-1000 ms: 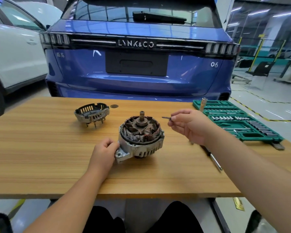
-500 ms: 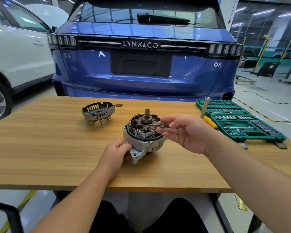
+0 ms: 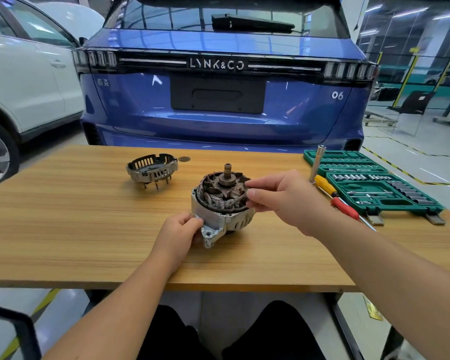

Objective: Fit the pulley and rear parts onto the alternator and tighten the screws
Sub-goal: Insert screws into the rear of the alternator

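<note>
The right hand (image 3: 281, 197) covers the right rim of the alternator (image 3: 220, 203); what its fingertips pinch there is too small to tell. The left hand (image 3: 178, 233) hides the housing's lower left side. The white car (image 3: 24, 81) is cut off by the left edge.

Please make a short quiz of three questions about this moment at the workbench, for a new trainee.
1. True or false: the left hand holds the alternator by its housing while it stands on the wooden table.
2. What does the right hand pinch? A) a small screw, B) the yellow-handled screwdriver, C) a socket.
3. Where is the loose rear cover relative to the alternator?

Key
1. True.
2. A: the small screw sits in a fingertip grip over the open top of the alternator; the yellow-handled screwdriver lies untouched beside the green socket case.
3. Farther back on the table and to the left, apart from the alternator.
</note>
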`<state>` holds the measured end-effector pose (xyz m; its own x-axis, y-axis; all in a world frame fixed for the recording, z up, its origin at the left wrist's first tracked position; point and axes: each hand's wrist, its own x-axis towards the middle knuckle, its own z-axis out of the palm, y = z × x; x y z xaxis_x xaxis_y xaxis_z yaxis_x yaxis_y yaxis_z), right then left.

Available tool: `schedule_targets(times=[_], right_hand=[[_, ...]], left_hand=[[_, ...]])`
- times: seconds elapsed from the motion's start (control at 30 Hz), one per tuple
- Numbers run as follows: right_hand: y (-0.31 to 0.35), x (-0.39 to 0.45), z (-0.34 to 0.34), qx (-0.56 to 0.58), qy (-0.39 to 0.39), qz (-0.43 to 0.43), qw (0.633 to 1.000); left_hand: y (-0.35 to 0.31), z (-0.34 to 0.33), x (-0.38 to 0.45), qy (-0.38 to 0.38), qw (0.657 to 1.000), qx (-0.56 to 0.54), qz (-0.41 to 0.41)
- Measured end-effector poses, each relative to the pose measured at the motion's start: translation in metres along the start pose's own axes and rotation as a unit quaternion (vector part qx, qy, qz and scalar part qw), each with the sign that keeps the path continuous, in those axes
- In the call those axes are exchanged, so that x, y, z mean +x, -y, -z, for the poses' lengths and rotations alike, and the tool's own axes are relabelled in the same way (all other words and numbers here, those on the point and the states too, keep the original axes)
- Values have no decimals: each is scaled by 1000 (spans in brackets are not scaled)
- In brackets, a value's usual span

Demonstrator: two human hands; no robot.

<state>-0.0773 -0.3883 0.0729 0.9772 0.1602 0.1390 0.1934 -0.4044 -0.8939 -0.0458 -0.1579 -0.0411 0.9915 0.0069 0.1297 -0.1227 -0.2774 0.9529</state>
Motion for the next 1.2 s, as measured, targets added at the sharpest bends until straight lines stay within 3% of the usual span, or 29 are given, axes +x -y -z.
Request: schedule_targets(times=[0.13,0.3,0.63,0.97,1.2], right_hand=[[1,3,-9,-240,-17,86,967],[6,12,-25,-311,-8,110,944],[5,16,-43,-369,22,141,918],[-1,11,-47,-361,-16,159,919],[2,17,-43,-366,8,137,921]], left_hand=[[-1,1,-1,5,1000,1,1],[-1,1,-2,6,1000,-6,-1],[2,2,-1,13,1000,-20,-4],[2,1,0,24,999,-38,-5],[10,1,6,24,999,-36,2]])
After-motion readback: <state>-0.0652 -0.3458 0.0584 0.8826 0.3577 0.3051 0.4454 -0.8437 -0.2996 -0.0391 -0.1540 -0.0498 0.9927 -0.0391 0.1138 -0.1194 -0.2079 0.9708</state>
